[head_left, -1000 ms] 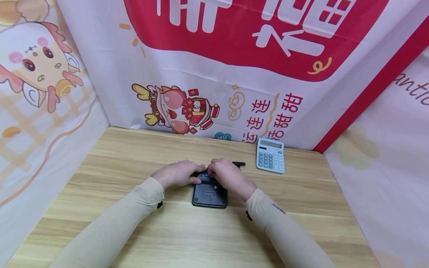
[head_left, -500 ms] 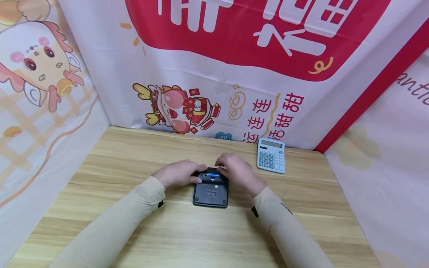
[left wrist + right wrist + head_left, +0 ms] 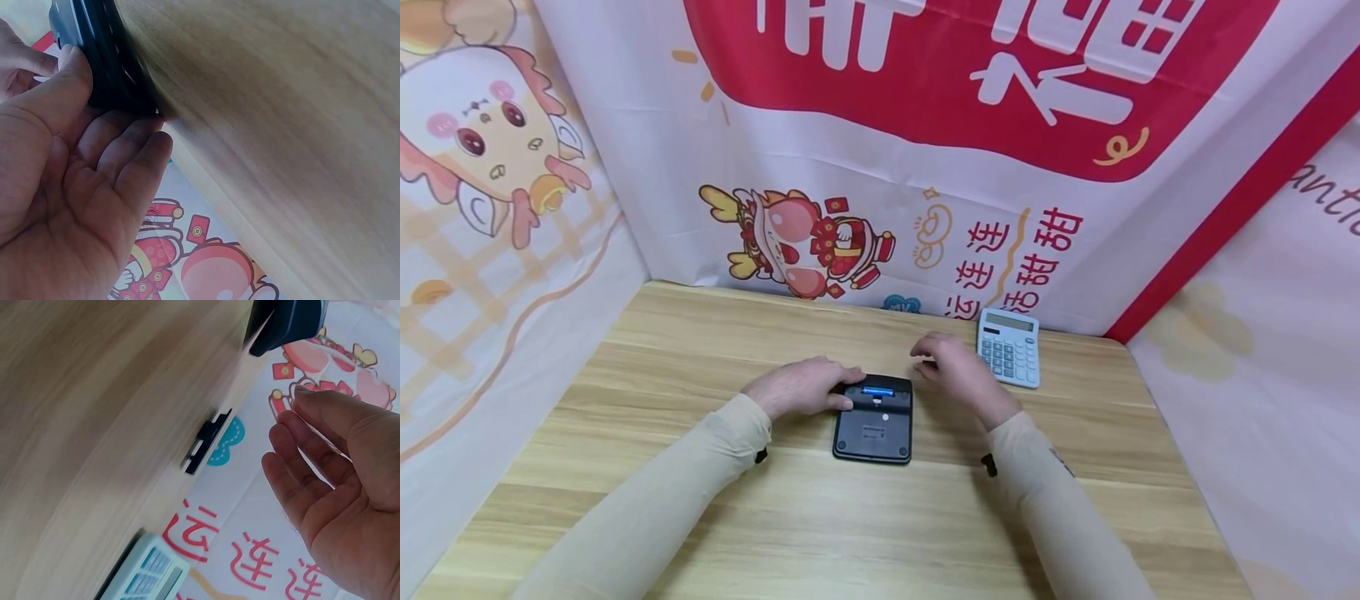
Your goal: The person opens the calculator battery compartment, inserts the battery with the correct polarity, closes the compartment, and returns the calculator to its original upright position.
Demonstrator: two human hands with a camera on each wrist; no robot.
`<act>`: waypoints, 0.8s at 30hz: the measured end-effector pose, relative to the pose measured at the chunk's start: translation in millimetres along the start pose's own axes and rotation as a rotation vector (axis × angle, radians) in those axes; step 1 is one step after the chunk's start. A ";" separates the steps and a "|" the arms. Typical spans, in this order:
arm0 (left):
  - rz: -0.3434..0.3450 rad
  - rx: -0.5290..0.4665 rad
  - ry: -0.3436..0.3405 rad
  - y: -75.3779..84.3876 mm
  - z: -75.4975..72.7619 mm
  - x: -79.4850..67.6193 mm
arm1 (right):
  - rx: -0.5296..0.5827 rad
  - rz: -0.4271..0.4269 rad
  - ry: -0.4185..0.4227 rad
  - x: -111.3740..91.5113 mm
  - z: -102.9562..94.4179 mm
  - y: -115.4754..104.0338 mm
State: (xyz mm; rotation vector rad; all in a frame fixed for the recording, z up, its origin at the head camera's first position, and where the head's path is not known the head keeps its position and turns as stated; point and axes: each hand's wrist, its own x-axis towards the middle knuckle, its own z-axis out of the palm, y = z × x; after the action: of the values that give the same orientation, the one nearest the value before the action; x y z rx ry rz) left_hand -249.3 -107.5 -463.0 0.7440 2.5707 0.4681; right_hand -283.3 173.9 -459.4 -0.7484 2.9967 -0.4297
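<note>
A black calculator (image 3: pixel 872 435) lies back side up on the table, its battery slot uncovered. Inside the slot sits a blue battery (image 3: pixel 877 391). My left hand (image 3: pixel 801 386) grips the calculator's upper left edge, and in the left wrist view the thumb (image 3: pixel 76 65) presses on its back while the fingers lie at its edge. To the right of it, my right hand (image 3: pixel 958 372) hovers with loosely bent fingers and holds nothing. Below that hand a small black battery cover (image 3: pixel 208 442) lies on the table, apart from the fingers; in the head view the hand mostly hides it.
A light blue calculator (image 3: pixel 1008 348) lies face up at the back right, close to my right hand. Behind the wooden table (image 3: pixel 820 533) hangs a printed cloth (image 3: pixel 880 167) with red and white patterns, meeting the table's back edge.
My right hand has drawn away from the battery slot and moved right, over the black cover. The blue battery has come into sight. My left hand stays on the calculator.
</note>
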 end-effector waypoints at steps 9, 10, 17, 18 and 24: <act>0.015 0.011 0.005 0.7 -0.6 0.2 | -0.039 0.039 -0.039 0.0 -1.6 14.4; 0.014 0.013 0.005 0.7 -0.6 0.2 | -0.046 0.046 -0.046 -0.1 -1.5 15.5; 0.020 0.012 0.009 0.8 -0.2 -0.6 | -0.051 0.076 -0.084 -1.0 -1.0 22.6; 0.021 0.011 0.009 0.8 -0.2 -0.6 | -0.049 0.078 -0.086 -1.1 -0.8 23.9; 0.018 0.012 0.012 1.1 -0.1 -1.3 | -0.044 0.096 -0.105 -0.4 1.3 30.1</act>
State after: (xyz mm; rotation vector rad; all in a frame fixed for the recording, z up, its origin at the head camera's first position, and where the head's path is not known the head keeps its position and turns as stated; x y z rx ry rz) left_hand -247.8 -107.3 -462.0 0.7719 2.5817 0.4638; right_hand -296.6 199.3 -468.8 -0.6062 2.9366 -0.3113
